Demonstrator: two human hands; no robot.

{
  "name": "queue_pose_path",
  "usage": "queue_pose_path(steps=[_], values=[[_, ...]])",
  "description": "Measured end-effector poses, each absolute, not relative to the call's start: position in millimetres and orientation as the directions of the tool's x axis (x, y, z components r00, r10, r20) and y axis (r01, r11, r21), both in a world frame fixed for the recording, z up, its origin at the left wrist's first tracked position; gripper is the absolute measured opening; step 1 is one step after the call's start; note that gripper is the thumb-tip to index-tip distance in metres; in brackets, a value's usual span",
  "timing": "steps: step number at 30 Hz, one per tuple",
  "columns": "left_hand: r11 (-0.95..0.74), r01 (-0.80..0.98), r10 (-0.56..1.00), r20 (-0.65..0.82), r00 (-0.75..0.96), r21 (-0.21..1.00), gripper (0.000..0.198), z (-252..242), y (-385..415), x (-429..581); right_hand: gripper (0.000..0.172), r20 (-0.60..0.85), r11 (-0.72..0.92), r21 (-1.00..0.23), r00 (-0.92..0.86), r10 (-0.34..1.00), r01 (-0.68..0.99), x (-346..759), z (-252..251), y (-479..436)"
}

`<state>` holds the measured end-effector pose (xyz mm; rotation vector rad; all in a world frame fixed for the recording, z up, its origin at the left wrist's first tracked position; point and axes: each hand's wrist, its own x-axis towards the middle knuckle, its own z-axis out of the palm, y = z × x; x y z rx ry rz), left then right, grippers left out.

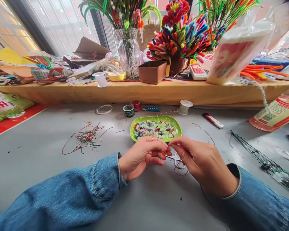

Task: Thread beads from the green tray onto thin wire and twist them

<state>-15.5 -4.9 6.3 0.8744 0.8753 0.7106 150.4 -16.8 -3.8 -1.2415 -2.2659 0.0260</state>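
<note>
My left hand (pixel 144 156) and my right hand (pixel 204 163) meet fingertip to fingertip just in front of a green tray (pixel 156 140). Both are closed in a pinch around a thin red cord (pixel 168 149), mostly hidden by the fingers. Loops of dark red cord (pixel 181 174) hang or lie below the right fingers; I cannot tell whether they join the held piece. Small scissors (pixel 176 158) with pale handles lie behind the fingertips, partly covered. Many coloured beads (pixel 154 128) fill the tray, and a pale thread runs across them.
Behind the tray stand a dark green thread spool (pixel 128 111), a red spool (pixel 136 105) and a white spool (pixel 185 107). Cord scraps (pixel 89 137) lie left. At right are a lighter (pixel 213 121), a bottle (pixel 276 110) and beaded dark cords (pixel 262 160). A cluttered shelf (pixel 106 93) spans the back.
</note>
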Motion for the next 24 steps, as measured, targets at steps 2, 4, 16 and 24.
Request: queue_pose_path(steps=[2,4,16,24], values=[[0.476,-0.171,0.81,-0.354,0.467,0.863,0.007,6,-6,-15,0.015,0.475,0.583,-0.244,-0.429,0.768,0.775,151,-5,-17],[0.486,-0.17,0.806,-0.365,0.467,0.857,0.007,7,-6,-14,0.015,0.503,0.608,-0.206,-0.45,0.738,0.767,151,-6,-17],[0.588,-0.103,0.72,-0.461,0.519,0.802,0.01,12,-6,-8,0.011,0.63,0.679,0.205,-0.626,0.46,0.705,155,-3,-14],[0.552,-0.103,0.74,-0.429,0.518,0.827,0.009,7,-5,-13,0.006,0.639,0.711,0.148,-0.616,0.461,0.687,161,-3,-9]])
